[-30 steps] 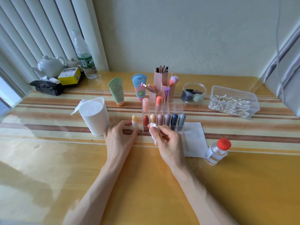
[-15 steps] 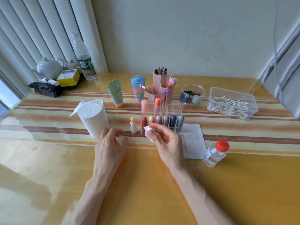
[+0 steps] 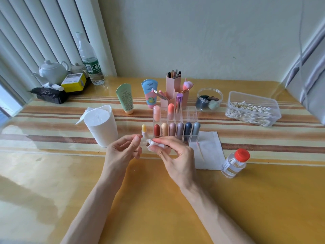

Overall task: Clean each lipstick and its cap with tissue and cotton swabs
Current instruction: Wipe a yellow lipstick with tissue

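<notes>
Closely, right hand pinches a tissue wad against the clear cap that left hand grips, fingers curled.

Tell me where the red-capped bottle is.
In the head view, the red-capped bottle stands right of centre, beside the right edge of the flat tissue sheet, nearer the person than the cotton swab box.

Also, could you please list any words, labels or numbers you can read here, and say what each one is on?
Nothing reads clearly enough to quote.
Water bottle: green label with white characters, blurred.
Blue and pink tube: characters near the top, too small.
Green tube: fine print, too small.
Yellow box: label blurred.
Red-capped bottle: label print too small.
</notes>
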Available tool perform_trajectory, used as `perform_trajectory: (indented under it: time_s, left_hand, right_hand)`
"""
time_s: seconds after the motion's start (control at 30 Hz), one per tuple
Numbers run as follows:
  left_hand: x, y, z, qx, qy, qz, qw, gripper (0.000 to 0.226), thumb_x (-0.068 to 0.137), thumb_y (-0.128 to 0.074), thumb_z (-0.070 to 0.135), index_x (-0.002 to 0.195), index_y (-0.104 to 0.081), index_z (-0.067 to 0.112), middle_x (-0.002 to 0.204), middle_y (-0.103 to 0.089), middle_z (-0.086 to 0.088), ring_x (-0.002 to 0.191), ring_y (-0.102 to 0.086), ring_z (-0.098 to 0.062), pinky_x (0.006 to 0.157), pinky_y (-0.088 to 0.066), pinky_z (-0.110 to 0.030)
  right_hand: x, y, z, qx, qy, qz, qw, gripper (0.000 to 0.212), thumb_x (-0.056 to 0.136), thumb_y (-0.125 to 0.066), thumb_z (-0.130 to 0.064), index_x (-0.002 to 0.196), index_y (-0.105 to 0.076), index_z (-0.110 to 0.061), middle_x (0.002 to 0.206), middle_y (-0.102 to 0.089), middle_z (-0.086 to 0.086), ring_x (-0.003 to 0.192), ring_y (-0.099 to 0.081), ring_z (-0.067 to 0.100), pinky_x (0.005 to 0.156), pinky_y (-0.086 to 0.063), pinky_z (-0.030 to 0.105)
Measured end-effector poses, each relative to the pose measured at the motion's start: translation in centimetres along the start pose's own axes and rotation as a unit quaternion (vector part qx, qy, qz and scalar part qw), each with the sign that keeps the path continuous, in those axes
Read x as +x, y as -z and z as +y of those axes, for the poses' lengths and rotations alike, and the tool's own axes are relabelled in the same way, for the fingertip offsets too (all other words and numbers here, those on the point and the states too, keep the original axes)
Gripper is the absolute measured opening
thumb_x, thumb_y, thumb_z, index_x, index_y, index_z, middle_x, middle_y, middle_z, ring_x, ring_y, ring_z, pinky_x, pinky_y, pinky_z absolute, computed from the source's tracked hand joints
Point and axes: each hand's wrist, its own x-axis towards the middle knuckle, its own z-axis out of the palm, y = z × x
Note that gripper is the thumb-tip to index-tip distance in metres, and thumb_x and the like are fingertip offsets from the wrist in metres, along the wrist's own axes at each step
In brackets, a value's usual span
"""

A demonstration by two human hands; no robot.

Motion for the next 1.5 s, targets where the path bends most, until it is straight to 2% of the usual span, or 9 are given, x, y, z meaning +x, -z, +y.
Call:
perform_trajectory:
  time_s: [0.23,0.4,0.6,0.73,0.97,1.03,1.13,1.37,1.5]
  left_hand:
    - [0.0,-0.3,-0.4,-0.007,-0.012,-0.032,0.999,0.063,0.056,-0.093,0.069,0.091,-0.082,0.018,0.073,-0.069,-0.003,0.06,-0.059,-0.011,0.066,-0.056,-0.021]
    - [-0.1,-0.6,-0.5,-0.016,-0.005,-0.017,1.0,0.07,0.056,-0.094,0.067,0.094,-0.079,0.011,0.068,-0.066,0.004,0.053,-0.042,-0.009,0.052,-0.043,-0.018]
    - [-0.3,-1.1,-0.6,-0.02,-0.008,-0.015,1.0,0.047,0.075,-0.08,0.041,0.098,-0.073,0.001,0.068,-0.067,-0.001,0.052,-0.042,-0.011,0.054,-0.041,-0.021]
    - [-0.3,-1.2,-0.7,-0.013,-0.014,-0.02,1.0,0.041,0.078,-0.08,0.035,0.097,-0.073,-0.001,0.075,-0.071,-0.01,0.058,-0.049,-0.017,0.059,-0.046,-0.025]
    - [-0.2,-1.0,-0.8,-0.029,-0.009,-0.062,0.998,0.062,0.071,-0.088,0.063,0.103,-0.078,0.01,0.085,-0.071,-0.018,0.066,-0.053,-0.022,0.069,-0.05,-0.03]
    - [-0.3,-1.2,-0.5,-0.026,0.002,-0.074,0.997,0.048,0.084,-0.079,0.056,0.108,-0.08,0.015,0.084,-0.069,-0.02,0.066,-0.052,-0.02,0.073,-0.049,-0.032]
    - [-0.4,-1.2,-0.4,0.036,-0.025,-0.083,0.996,0.034,0.095,-0.071,0.045,0.109,-0.081,0.015,0.079,-0.067,-0.016,0.069,-0.052,-0.021,0.065,-0.047,-0.026]
    - [-0.7,-1.6,-0.3,0.058,-0.099,-0.043,0.992,0.023,0.083,-0.077,0.016,0.103,-0.077,0.004,0.092,-0.08,-0.002,0.072,-0.067,-0.009,0.072,-0.057,-0.023]
    - [-0.7,-1.8,-0.3,0.069,-0.1,-0.058,0.991,0.024,0.09,-0.076,0.02,0.109,-0.076,0.007,0.087,-0.078,-0.002,0.067,-0.063,-0.013,0.07,-0.057,-0.026]
  right_hand:
    - [-0.4,-0.4,0.5,-0.091,0.09,0.005,0.992,0.02,0.087,-0.085,-0.016,0.106,-0.084,-0.011,0.103,-0.076,-0.004,0.097,-0.073,0.009,0.087,-0.061,0.031]
    - [-0.6,-0.5,0.6,-0.048,0.044,-0.025,0.998,0.023,0.088,-0.083,-0.017,0.111,-0.083,-0.012,0.105,-0.078,-0.006,0.099,-0.074,0.007,0.087,-0.062,0.033]
    - [-0.5,-0.9,0.7,0.048,-0.048,-0.057,0.996,0.022,0.096,-0.077,-0.02,0.115,-0.081,-0.011,0.104,-0.076,-0.004,0.094,-0.076,0.02,0.081,-0.064,0.042]
    - [-0.5,-0.7,0.4,0.106,-0.09,-0.08,0.987,0.021,0.098,-0.072,-0.012,0.116,-0.079,-0.003,0.103,-0.075,0.005,0.078,-0.074,0.012,0.072,-0.06,0.024]
    - [-0.3,-0.5,0.3,0.09,-0.073,-0.058,0.992,0.023,0.1,-0.072,-0.018,0.118,-0.078,-0.007,0.104,-0.074,0.001,0.083,-0.077,0.021,0.077,-0.065,0.037]
    - [0.0,-0.1,0.4,0.079,-0.064,-0.043,0.994,0.02,0.1,-0.071,-0.014,0.115,-0.078,-0.003,0.101,-0.072,0.002,0.08,-0.075,0.017,0.076,-0.063,0.033]
    - [0.1,0.0,0.6,0.065,-0.062,-0.044,0.995,0.021,0.101,-0.07,-0.017,0.115,-0.077,-0.003,0.102,-0.071,0.003,0.081,-0.076,0.02,0.077,-0.065,0.041]
    - [0.0,0.0,0.6,0.067,-0.078,-0.05,0.993,0.02,0.1,-0.071,-0.014,0.113,-0.077,-0.001,0.096,-0.073,0.0,0.075,-0.07,0.008,0.071,-0.055,0.018]
    - [0.4,0.2,0.6,0.071,-0.081,-0.052,0.993,0.018,0.099,-0.073,-0.018,0.109,-0.078,-0.005,0.096,-0.074,0.001,0.088,-0.075,0.016,0.081,-0.057,0.025]
